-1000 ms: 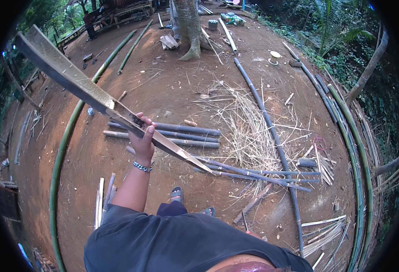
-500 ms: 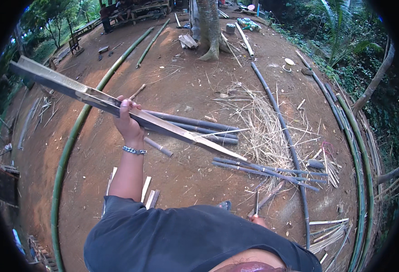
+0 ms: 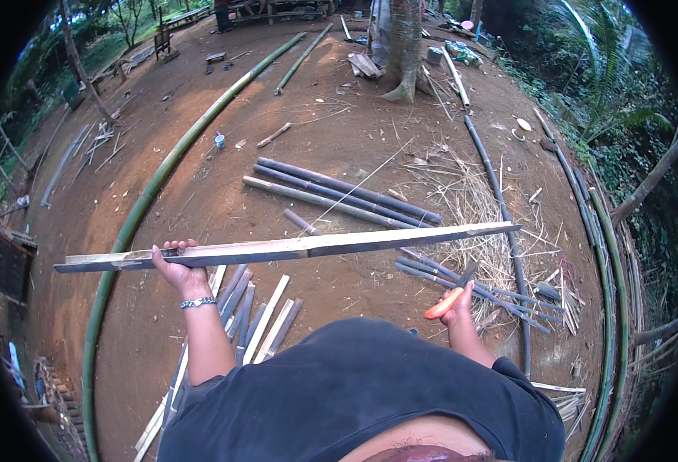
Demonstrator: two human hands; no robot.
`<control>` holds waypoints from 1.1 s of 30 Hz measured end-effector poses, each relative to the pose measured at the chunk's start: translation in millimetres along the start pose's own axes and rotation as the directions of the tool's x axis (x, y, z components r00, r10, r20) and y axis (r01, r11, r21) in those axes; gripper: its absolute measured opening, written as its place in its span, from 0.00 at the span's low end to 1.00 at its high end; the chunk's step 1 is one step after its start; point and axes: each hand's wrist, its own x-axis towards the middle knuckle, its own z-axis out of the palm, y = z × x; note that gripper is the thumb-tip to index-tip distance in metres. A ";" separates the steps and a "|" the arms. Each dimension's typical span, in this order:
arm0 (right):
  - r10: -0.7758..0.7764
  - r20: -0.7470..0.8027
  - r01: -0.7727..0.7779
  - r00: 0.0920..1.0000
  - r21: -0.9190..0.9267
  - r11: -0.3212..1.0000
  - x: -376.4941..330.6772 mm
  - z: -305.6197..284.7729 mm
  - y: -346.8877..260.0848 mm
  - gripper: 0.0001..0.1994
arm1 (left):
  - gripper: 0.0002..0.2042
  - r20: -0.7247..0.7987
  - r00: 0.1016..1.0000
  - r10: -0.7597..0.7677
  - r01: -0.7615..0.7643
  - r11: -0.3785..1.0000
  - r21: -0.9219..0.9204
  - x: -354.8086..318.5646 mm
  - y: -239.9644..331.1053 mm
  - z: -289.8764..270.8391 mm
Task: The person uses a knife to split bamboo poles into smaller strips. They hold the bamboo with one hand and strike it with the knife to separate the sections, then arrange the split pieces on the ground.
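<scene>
Two hands busy: I see left hand (image 3: 176,271) fingers clenched round split bamboo slat (image 3: 293,248), long axis left-right, level at chest ht. Right hand (image 3: 457,308) grasps orange-handled knife (image 3: 448,297), just below slat's right end.

Two hands (image 3: 181,269), one bamboo slat (image 3: 293,248)

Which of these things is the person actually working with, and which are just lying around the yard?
In hand:
left hand gripping the long split bamboo slat
right hand gripping an orange-handled knife

Lying about:
long green bamboo pole
dark bamboo poles
short slats
dry shavings
tree trunk
</scene>
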 end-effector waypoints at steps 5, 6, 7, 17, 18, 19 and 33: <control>-0.091 0.091 0.083 0.992 0.086 0.993 -15.8 62.0 -9.6 0.39 | 0.18 -0.115 0.992 -0.042 0.038 0.998 -0.039 9.6 19.0 -33.6; -0.123 0.078 0.112 0.989 0.126 0.986 -18.5 72.9 -10.0 0.41 | 0.19 -0.139 0.989 -0.054 0.049 0.998 -0.040 12.3 19.6 -40.6; -0.154 0.061 0.142 0.986 0.167 0.976 -21.1 82.9 -12.5 0.43 | 0.19 -0.173 0.983 -0.070 0.066 0.997 -0.027 13.3 19.2 -46.1; -0.343 0.324 0.259 0.882 0.276 0.926 -51.9 95.0 -45.2 0.42 | 0.23 -0.462 0.862 -0.208 0.275 0.958 0.081 19.7 -27.2 -113.3; -0.353 0.326 0.273 0.877 0.267 0.924 -60.4 96.3 -46.4 0.40 | 0.30 -0.486 0.850 -0.204 0.288 0.952 0.104 20.8 -32.3 -121.2; -0.363 0.328 0.287 0.872 0.258 0.922 -66.9 97.2 -47.6 0.38 | 0.32 -0.512 0.832 -0.211 0.311 0.943 0.118 23.1 -39.5 -133.4; -0.541 0.601 0.328 0.588 0.434 0.839 -128.4 51.1 -123.6 0.20 | 0.34 -0.596 0.683 -0.422 0.588 0.801 0.107 18.5 -185.0 -245.0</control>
